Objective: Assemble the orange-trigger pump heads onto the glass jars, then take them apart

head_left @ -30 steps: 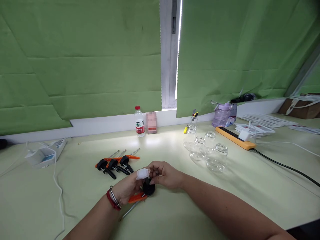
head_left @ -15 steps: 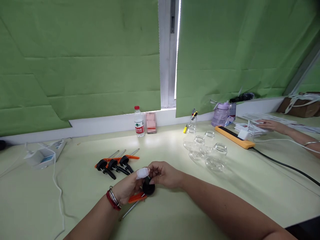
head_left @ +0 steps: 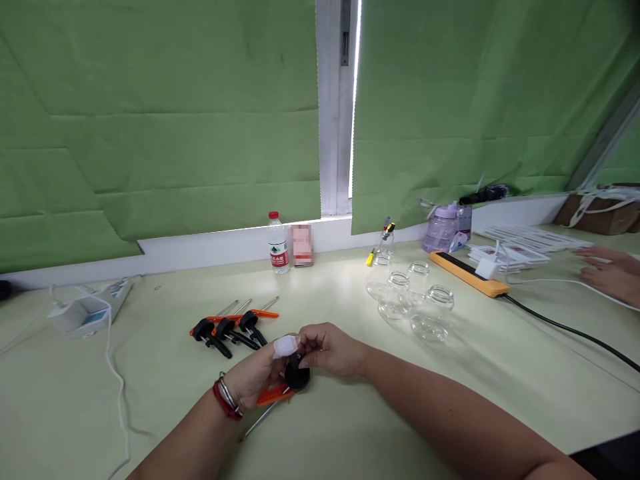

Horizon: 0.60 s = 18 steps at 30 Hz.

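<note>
My left hand (head_left: pixel 256 375), with a white wrap on its thumb, is closed around a black round lid-like piece (head_left: pixel 298 377). A black stem, an orange strip (head_left: pixel 275 395) and a thin metal rod (head_left: pixel 260 421) belong to or lie against this piece; how they join is hidden by my fingers. The fingertips of my right hand (head_left: pixel 330 348) pinch the black stem from the other side. Just beyond my left hand lie several similar black pieces (head_left: pixel 227 329) with metal rods and orange strips, side by side on the table.
Several clear glass jars (head_left: pixel 431 313) stand right of centre. A water bottle (head_left: pixel 279 247) and a pink box (head_left: pixel 302 245) are by the wall. An orange power strip (head_left: pixel 467 273), a purple jug (head_left: pixel 442 229), papers (head_left: pixel 530 239) and another person's hands (head_left: pixel 613 273) are at right; a white cable (head_left: pixel 120 393) runs down the left.
My two hands and the black piece have stayed practically in place. At the right, the other person's hand has drawn back from the papers toward the edge, and a second hand shows there.
</note>
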### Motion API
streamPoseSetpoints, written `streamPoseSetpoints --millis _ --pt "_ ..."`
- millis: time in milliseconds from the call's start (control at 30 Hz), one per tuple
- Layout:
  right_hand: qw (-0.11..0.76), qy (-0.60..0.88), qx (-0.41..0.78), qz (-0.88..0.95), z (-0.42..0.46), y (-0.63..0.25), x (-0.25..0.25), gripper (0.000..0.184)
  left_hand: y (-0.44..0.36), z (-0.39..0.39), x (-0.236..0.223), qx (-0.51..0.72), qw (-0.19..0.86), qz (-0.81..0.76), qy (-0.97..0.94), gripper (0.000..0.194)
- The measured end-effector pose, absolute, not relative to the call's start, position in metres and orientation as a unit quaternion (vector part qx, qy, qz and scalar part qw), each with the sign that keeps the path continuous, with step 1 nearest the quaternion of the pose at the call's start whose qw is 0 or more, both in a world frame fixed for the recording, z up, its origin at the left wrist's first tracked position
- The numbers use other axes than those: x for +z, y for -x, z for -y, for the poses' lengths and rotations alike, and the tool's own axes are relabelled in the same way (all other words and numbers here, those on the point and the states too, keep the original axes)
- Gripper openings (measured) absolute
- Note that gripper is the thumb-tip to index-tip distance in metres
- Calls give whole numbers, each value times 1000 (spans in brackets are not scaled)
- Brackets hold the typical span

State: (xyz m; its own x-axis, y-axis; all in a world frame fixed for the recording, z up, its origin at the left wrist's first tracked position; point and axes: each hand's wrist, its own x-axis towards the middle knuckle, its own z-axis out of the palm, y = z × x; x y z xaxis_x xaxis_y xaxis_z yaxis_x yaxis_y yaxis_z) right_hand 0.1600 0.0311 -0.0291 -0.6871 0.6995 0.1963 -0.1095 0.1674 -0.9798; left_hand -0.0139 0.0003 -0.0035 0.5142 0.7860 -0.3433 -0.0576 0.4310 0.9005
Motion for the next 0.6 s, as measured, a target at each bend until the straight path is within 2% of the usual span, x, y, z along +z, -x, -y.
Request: streamPoseSetpoints --millis 300,600 --pt "333 203 597 701 -32 -161 -29 17 12 0 0 287 737 -410 -455 33" --pt "330 206 631 671 -32 -160 -31 25 13 0 -1 288 740 -415 -445 30"
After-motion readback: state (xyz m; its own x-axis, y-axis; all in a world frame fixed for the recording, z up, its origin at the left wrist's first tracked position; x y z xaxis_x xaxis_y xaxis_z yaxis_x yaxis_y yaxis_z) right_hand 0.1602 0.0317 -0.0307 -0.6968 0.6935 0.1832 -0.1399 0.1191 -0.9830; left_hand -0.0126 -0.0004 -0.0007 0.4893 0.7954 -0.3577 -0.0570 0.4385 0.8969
